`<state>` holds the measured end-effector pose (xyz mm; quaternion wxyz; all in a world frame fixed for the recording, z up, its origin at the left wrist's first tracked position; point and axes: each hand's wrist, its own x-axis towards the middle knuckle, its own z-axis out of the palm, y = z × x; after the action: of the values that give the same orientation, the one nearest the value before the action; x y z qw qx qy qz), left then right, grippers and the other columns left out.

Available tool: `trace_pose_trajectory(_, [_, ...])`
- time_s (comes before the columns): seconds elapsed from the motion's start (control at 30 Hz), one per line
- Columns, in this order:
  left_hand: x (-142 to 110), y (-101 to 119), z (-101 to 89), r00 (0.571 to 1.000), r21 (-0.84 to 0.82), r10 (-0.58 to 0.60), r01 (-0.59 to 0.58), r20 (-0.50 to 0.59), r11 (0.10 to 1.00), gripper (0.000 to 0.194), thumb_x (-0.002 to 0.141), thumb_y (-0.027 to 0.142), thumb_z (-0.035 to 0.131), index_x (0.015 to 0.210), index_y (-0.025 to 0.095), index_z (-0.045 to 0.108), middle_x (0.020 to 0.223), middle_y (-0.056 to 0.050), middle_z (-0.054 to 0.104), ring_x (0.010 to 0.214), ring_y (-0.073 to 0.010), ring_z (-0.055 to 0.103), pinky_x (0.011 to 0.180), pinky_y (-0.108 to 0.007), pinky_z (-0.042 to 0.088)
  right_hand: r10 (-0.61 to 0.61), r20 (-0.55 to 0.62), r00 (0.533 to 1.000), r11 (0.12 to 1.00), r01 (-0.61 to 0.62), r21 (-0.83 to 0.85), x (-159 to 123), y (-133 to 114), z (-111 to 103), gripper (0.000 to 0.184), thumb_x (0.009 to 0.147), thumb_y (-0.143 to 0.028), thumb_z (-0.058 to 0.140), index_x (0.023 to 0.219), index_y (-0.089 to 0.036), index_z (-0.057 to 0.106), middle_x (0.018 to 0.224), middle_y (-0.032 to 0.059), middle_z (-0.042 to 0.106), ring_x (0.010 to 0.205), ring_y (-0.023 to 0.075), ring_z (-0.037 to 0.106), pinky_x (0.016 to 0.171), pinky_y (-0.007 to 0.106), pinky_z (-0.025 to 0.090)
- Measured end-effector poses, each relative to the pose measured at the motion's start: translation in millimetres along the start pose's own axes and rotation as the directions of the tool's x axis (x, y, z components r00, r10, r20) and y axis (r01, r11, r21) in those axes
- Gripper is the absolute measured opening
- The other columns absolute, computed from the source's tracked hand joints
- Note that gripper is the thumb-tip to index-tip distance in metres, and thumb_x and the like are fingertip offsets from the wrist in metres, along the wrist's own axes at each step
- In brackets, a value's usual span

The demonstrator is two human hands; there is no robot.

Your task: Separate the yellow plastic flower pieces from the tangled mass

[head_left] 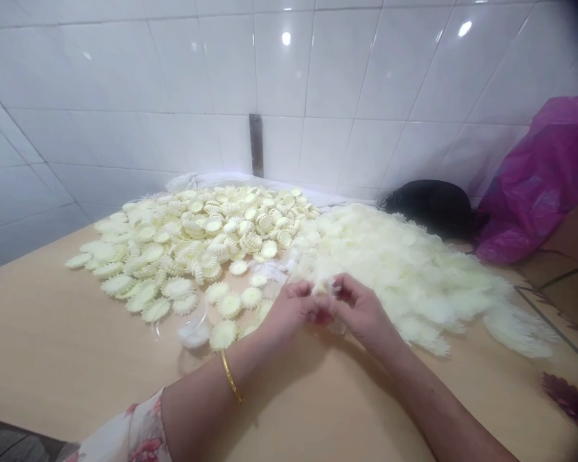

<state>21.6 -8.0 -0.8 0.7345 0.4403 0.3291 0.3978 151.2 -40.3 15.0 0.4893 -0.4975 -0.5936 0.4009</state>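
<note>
Both hands meet above the middle of the table, fingers closed on a small pale, sheer petal-like piece (322, 287). My left hand (291, 305) pinches it from the left, and my right hand (359, 308) grips it from the other side. The fingers hide most of the piece. Just behind and to the right spreads a heap of thin, pale yellow frilled pieces (414, 269). On the left lies a large pile of cream scalloped discs (197, 231), with several loose ones, such as a flat disc (230, 305), near my left wrist.
A spool of clear thread (194, 330) lies left of my left forearm on the wooden table (101, 359). At the back right are a black rounded object (428, 202) and a magenta plastic bag (544, 173). A dark red flower-shaped piece (571, 399) lies at the right. A tiled wall (212, 70) stands behind.
</note>
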Motion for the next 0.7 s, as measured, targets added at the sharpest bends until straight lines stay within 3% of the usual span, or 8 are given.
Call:
trace_pose_trajectory(0.13, [0.0, 1.1, -3.5, 0.993, 0.098, -0.035, 0.024, 0.109, 0.995, 0.014, 0.063, 0.022, 0.065, 0.067, 0.011, 0.057, 0.057, -0.004, 0.059, 0.053, -0.0131, 0.056, 0.058, -0.028, 0.043, 0.088, 0.15, 0.985, 0.937, -0.133, 0.323, 0.9, 0.8, -3.8, 0.021, 0.068, -0.033, 0.066, 0.07, -0.02, 0.049, 0.051, -0.0049, 0.053, 0.047, 0.0126, 0.052, 0.05, 0.027, 0.042])
trace_pose_trajectory(0.3, [-1.0, 3.8, -2.1, 0.991, 0.155, -0.021, 0.0, 0.134, 0.988, 0.013, 0.064, 0.021, 0.064, 0.067, 0.011, 0.058, 0.055, -0.004, 0.059, 0.053, -0.0127, 0.055, 0.06, -0.029, 0.044, 0.13, 0.2, 0.971, 0.892, -0.202, 0.404, 3.8, -0.2, -9.3, 0.02, 0.068, -0.031, 0.067, 0.066, -0.019, 0.052, 0.049, -0.0035, 0.057, 0.046, 0.0123, 0.052, 0.052, 0.028, 0.043])
trace_pose_trajectory(0.4, [-2.8, 5.8, -0.2, 0.988, 0.135, 0.005, -0.026, 0.153, 0.99, 0.016, 0.068, 0.026, 0.062, 0.066, 0.011, 0.057, 0.054, -0.003, 0.058, 0.052, -0.0127, 0.056, 0.06, -0.029, 0.043, 0.132, 0.166, 0.977, 0.887, -0.191, 0.42, 5.7, 0.1, -11.0, 0.019, 0.069, -0.031, 0.066, 0.063, -0.019, 0.051, 0.053, -0.0032, 0.059, 0.049, 0.0119, 0.053, 0.055, 0.027, 0.041])
trace_pose_trajectory(0.5, [-4.5, 7.2, 0.9, 0.99, 0.161, 0.059, -0.08, 0.131, 0.984, 0.018, 0.071, 0.029, 0.059, 0.064, 0.012, 0.055, 0.055, -0.002, 0.058, 0.053, -0.0124, 0.056, 0.061, -0.028, 0.042, 0.111, 0.032, 0.993, 0.939, -0.116, 0.323, 6.4, -0.1, -12.0, 0.018, 0.068, -0.029, 0.065, 0.061, -0.019, 0.052, 0.053, -0.0048, 0.054, 0.053, 0.0105, 0.049, 0.055, 0.024, 0.038])
trace_pose_trajectory(0.6, [-5.8, 8.6, 2.0, 0.992, 0.254, 0.101, -0.117, 0.076, 0.96, 0.018, 0.07, 0.027, 0.057, 0.059, 0.014, 0.053, 0.053, -0.002, 0.057, 0.053, -0.0121, 0.054, 0.06, -0.027, 0.041, 0.024, -0.08, 0.996, 0.999, -0.02, 0.043, 5.5, -2.3, -12.4, 0.016, 0.072, -0.028, 0.06, 0.062, -0.018, 0.052, 0.054, -0.0049, 0.048, 0.055, 0.01, 0.043, 0.054, 0.023, 0.034])
trace_pose_trajectory(0.7, [-7.1, 10.7, 3.7, 0.989, 0.342, 0.151, -0.146, 0.012, 0.928, 0.019, 0.069, 0.024, 0.055, 0.053, 0.015, 0.05, 0.049, 0.0, 0.054, 0.051, -0.0113, 0.051, 0.058, -0.026, 0.039, -0.104, -0.122, 0.987, 0.966, 0.072, -0.247, 3.9, -4.7, -11.7, 0.014, 0.077, -0.025, 0.052, 0.064, -0.019, 0.051, 0.057, -0.0037, 0.047, 0.056, 0.0111, 0.042, 0.055, 0.024, 0.034])
